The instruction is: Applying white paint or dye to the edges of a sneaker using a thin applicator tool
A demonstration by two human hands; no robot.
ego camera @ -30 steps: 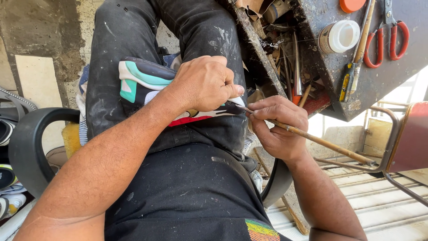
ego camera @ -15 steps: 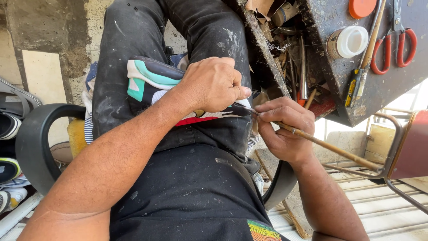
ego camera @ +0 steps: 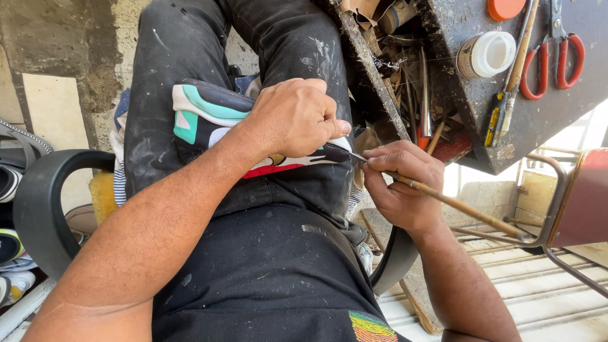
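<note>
A sneaker (ego camera: 209, 117) in black, teal, white and red lies across my lap on dark, paint-flecked trousers. My left hand (ego camera: 294, 117) clamps over its toe end and presses it down. My right hand (ego camera: 399, 187) pinches a long thin wooden-handled tool (ego camera: 462, 207), whose metal tip touches the shoe's front edge just below my left thumb. The tool's handle runs out to the right past my wrist.
A dirty dark workbench (ego camera: 468, 107) at upper right carries red-handled scissors (ego camera: 557, 60), a white lidded jar (ego camera: 491, 54), an orange lid (ego camera: 505, 7) and a brush (ego camera: 506, 107). An open drawer (ego camera: 405, 69) holds several tools. A black chair arm (ego camera: 38, 209) curves at left, with shoes (ego camera: 9, 253) beside it.
The view has shifted slightly. Both hands keep their hold, the right hand working the tool tip at the shoe's front edge with little visible movement.
</note>
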